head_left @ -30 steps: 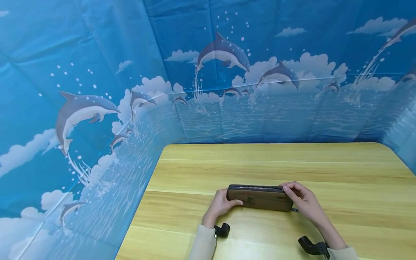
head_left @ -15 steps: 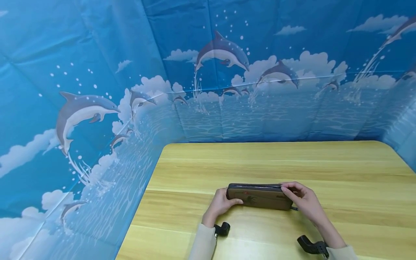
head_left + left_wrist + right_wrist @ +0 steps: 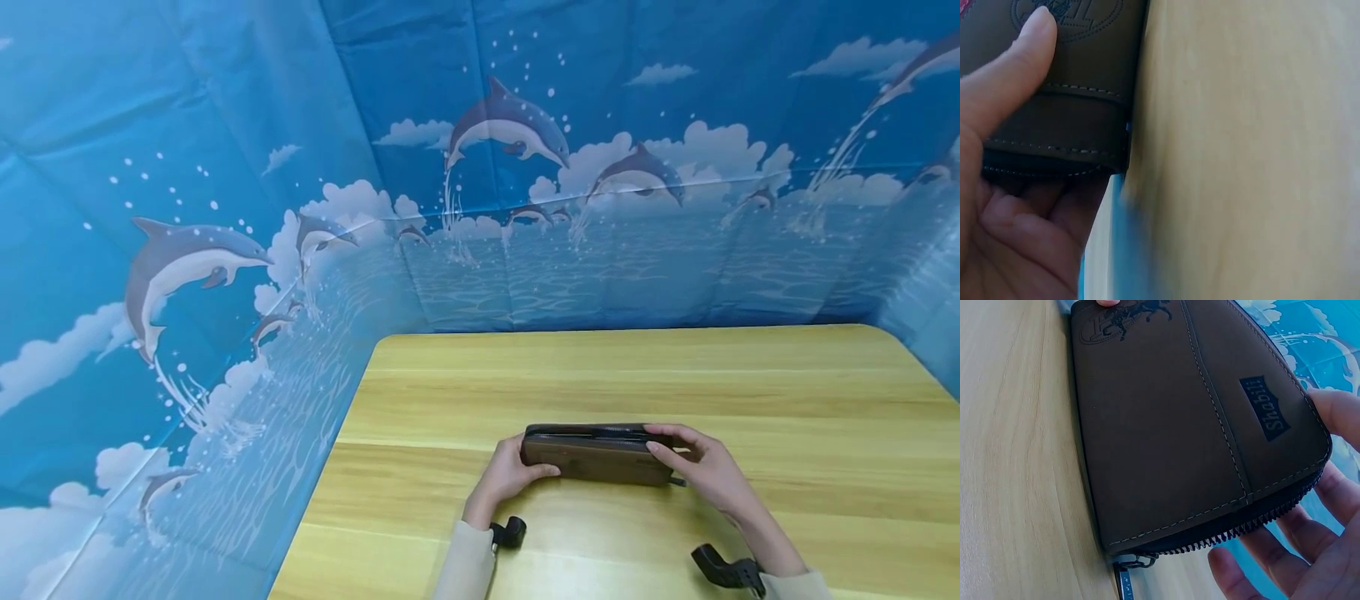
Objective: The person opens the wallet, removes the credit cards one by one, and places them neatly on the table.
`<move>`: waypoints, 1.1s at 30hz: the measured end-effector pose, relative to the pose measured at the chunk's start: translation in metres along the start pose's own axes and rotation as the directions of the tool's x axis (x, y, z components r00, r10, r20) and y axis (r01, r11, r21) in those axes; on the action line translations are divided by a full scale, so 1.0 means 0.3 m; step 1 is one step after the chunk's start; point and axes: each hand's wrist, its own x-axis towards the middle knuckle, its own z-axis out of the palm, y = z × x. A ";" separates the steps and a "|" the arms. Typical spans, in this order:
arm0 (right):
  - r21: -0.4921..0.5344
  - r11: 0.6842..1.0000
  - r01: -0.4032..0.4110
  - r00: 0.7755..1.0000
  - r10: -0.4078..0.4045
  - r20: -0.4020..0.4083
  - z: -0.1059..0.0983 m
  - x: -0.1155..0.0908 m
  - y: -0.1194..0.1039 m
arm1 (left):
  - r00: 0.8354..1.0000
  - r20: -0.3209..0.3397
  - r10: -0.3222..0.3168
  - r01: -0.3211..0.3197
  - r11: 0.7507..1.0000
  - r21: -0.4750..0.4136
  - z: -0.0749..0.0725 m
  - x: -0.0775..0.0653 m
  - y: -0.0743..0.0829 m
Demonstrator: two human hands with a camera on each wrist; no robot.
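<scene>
A brown leather zip-around wallet (image 3: 600, 461) stands on its long edge on the table, its zipped side up. Its mouth is parted along the top, with a dark slit between the two zipper edges. My left hand (image 3: 504, 473) grips the left end, thumb flat on the front face and fingers behind, as the left wrist view also shows. At the upper right corner, my right hand (image 3: 699, 463) holds the wallet's edges, thumb on the front panel and fingers towards the back. The zipper pull (image 3: 1124, 581) hangs at the lower right end, where the zipper teeth (image 3: 1235, 531) are separated.
The wooden table (image 3: 450, 383) extends behind and to both sides of the wallet. A blue curtain (image 3: 337, 208) printed with dolphins surrounds its back and left. Black wrist mounts (image 3: 510, 532) sit on both wrists.
The wallet's top has spread from a closely set zipper line to a visible gap. My right thumb has shifted slightly towards me with the front panel; my left hand keeps its grip.
</scene>
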 end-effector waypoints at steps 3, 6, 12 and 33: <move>-0.016 1.000 -0.003 1.000 0.003 0.004 -0.001 0.002 -0.002 | 1.000 0.015 -0.011 0.012 1.000 -0.018 -0.005 -0.006 0.012; -0.006 1.000 -0.012 1.000 0.012 0.005 0.001 -0.003 0.000 | 0.999 -0.003 -0.042 0.042 0.998 -0.040 -0.005 -0.015 0.033; 0.003 1.000 -0.021 1.000 0.021 0.008 0.001 -0.004 0.003 | 0.996 -0.087 0.025 -0.035 0.993 -0.117 -0.010 -0.011 0.071; -0.007 1.000 -0.022 1.000 0.022 0.006 -0.001 -0.003 -0.004 | 0.956 -0.277 0.096 -0.191 0.921 -0.340 -0.056 -0.005 0.196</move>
